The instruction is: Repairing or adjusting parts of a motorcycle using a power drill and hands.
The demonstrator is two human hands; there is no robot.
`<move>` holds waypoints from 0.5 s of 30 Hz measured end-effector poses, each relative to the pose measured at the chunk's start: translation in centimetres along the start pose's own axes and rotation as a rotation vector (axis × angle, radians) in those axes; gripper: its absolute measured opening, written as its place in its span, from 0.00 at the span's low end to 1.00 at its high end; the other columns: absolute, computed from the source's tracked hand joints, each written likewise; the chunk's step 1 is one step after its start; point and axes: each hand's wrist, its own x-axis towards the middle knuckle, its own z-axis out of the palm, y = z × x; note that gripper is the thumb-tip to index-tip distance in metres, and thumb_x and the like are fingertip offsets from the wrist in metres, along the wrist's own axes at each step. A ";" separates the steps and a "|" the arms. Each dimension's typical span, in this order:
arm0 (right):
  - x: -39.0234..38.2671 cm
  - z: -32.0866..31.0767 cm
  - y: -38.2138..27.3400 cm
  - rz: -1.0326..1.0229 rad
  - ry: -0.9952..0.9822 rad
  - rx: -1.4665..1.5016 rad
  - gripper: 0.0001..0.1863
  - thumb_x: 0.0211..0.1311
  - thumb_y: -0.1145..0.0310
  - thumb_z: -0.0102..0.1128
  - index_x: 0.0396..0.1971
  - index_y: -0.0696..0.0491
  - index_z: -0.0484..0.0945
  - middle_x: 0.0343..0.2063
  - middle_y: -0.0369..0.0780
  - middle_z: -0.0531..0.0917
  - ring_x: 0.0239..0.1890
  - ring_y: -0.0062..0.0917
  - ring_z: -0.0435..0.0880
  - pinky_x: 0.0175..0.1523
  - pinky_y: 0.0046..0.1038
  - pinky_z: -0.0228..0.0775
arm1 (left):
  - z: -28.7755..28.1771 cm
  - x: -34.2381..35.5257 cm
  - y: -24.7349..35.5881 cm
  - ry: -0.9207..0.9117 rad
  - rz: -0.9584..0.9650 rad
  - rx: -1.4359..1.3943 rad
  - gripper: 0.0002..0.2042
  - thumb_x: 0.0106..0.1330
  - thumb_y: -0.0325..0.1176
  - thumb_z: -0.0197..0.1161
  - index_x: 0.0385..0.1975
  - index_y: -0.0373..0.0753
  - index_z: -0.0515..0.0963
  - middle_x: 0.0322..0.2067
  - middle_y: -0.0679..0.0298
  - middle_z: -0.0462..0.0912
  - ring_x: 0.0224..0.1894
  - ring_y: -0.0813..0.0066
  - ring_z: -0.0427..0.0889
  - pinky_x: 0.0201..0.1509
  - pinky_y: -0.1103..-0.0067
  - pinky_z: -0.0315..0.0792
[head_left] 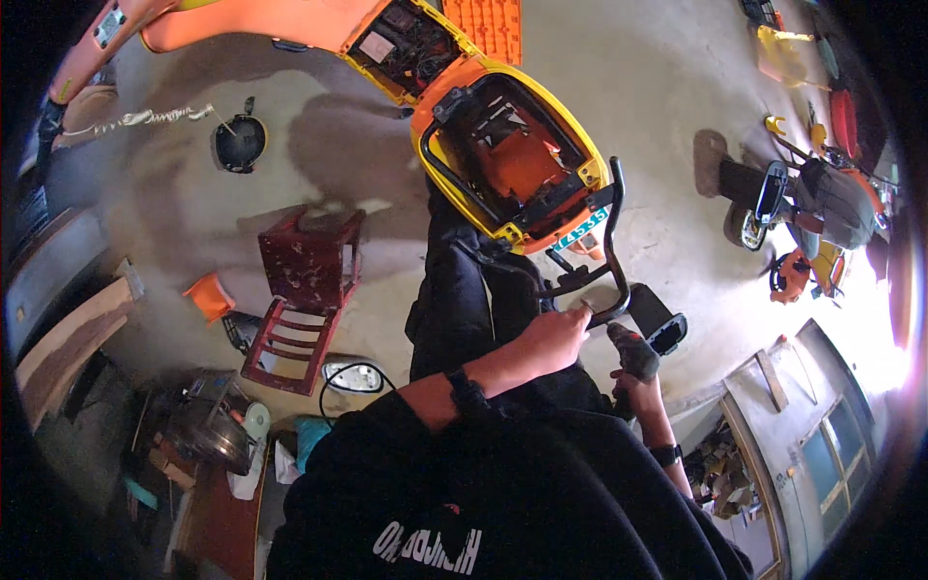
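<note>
- Black tubing forms the rail (610,242) that the head view shows at the tail of an orange-and-yellow scooter body (553,108), close by the greenish plate (580,229) and in front of the person.
- The left hand (556,338) has its fingers bunched at the rail's lower bend and appears to be grasping it; the fingertips are partly hidden, so I cannot tell how firmly.
- The right hand (643,389) is clenched round a dark, red-marked tool (633,353), probably a power driver. Its nose sits just beside the bend; whether it touches the tube, I cannot tell.
- To do this well, I would steady the rail with the left hand and keep those fingers out of the tool's line.
- The bit should meet any fastener squarely, since a slanted one would likely slip; no fastener can be made out from here.
- A light trigger seems wise, as torque could twist the tube and scrape the painted body.
- The rail's clearer arm runs away from the person beside the scooter's tail, its tip pointing up the view, while the bend faces the person.
- I judge its long axis to follow that arm, with the crosspiece (575,282) lying athwart it.
</note>
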 end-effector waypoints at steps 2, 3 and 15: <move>-1.0 -0.9 -0.6 -0.019 -0.007 0.017 0.22 0.49 0.74 0.57 0.48 0.58 0.73 0.36 0.44 0.83 0.25 0.23 0.79 0.29 0.26 0.74 | -1.0 0.3 -0.7 -0.052 0.051 0.022 0.14 0.66 0.36 0.58 0.45 0.32 0.72 0.31 0.44 0.81 0.35 0.43 0.82 0.40 0.55 0.75; -2.2 -1.4 -1.7 0.005 -0.013 0.018 0.23 0.48 0.74 0.57 0.49 0.58 0.72 0.37 0.44 0.83 0.25 0.24 0.79 0.30 0.26 0.74 | -1.1 0.4 -1.2 -0.075 0.075 0.028 0.16 0.66 0.36 0.58 0.47 0.31 0.72 0.32 0.44 0.81 0.35 0.43 0.82 0.40 0.55 0.75; -13.9 -6.8 -25.6 -0.192 -0.039 -0.278 0.35 0.46 0.82 0.60 0.60 0.57 0.69 0.47 0.44 0.79 0.41 0.29 0.79 0.37 0.27 0.74 | 0.7 2.6 -4.5 -0.198 0.216 -0.107 0.22 0.65 0.34 0.55 0.53 0.23 0.67 0.41 0.38 0.81 0.45 0.45 0.82 0.52 0.61 0.74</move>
